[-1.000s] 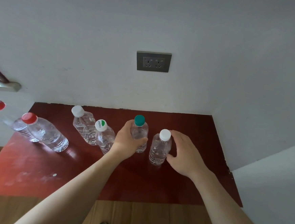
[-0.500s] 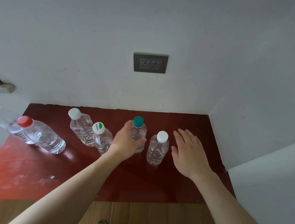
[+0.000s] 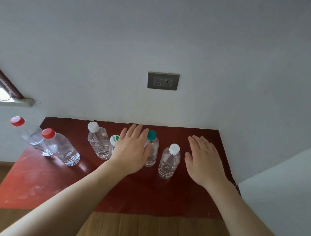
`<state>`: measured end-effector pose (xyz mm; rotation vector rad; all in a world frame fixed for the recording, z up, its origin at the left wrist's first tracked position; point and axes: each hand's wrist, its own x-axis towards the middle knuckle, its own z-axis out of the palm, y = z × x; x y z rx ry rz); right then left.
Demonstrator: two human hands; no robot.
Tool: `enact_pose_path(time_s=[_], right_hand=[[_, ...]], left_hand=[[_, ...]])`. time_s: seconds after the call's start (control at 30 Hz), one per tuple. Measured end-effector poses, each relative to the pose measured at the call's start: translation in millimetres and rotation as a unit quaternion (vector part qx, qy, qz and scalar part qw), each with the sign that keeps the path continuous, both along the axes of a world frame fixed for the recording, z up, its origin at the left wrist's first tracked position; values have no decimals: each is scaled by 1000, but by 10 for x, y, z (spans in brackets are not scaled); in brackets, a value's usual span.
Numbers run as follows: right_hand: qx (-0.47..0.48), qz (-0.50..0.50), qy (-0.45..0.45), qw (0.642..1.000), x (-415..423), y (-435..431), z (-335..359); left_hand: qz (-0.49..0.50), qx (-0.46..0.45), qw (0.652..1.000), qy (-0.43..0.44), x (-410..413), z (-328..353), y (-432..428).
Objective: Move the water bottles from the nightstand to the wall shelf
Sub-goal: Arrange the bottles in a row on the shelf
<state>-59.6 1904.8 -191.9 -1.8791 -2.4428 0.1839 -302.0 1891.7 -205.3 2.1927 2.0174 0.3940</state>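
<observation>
The red-brown top [image 3: 145, 195] met the wall at its rear edge. Six clear bottles stood upright on it in a loose row. From the left:

- far-left red-capped bottle [image 3: 36, 138]
- second red-capped bottle [image 3: 61, 147], close beside it
- left white-capped bottle [image 3: 97, 143]
- green-and-white-capped bottle [image 3: 114, 139]
- teal-capped bottle [image 3: 153, 153]
- right white-capped bottle [image 3: 169, 161]

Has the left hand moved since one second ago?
Yes. The left hand released the green-capped bottle; its fingers now stretch toward the wall, left of the cap.

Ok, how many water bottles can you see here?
6, all standing on the red top: far-left red-capped bottle, second red-capped bottle beside it, rear white-capped bottle, green-and-white-capped bottle half hidden by the left hand, teal-capped bottle by its thumb, front white-capped bottle left of the right hand.
</observation>
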Motion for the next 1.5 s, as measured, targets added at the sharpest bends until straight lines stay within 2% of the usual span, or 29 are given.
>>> enact_pose_path(time_s=[0.07, 0.23, 0.43, 0.7, 0.93, 1.23, 1.5], right_hand=[[10, -4, 4, 1000, -36, -43, 112], [30, -18, 13, 999, -172, -242, 406], [73, -11, 10, 997, -608, -488, 707], [98, 22, 25, 995, -1653, -830, 932], [99, 60, 53, 992, -2450, -881, 904], [98, 141, 81, 982, -3318, -378, 667], [52, 167, 50, 983, -3920, -329, 418]], left_hand=[[2, 6, 999, 51, -67, 79, -49], [-2, 31, 996, 87, -248, 330, -217], [-8, 46, 996, 79, -738, 607, -460], [46, 73, 993, 84, -1929, 848, -980], [83, 88, 989, 89, -2811, 856, -1135], [135, 71, 983, 101, -3468, 705, -974], [98, 29, 991, 90, -3874, 445, -709]])
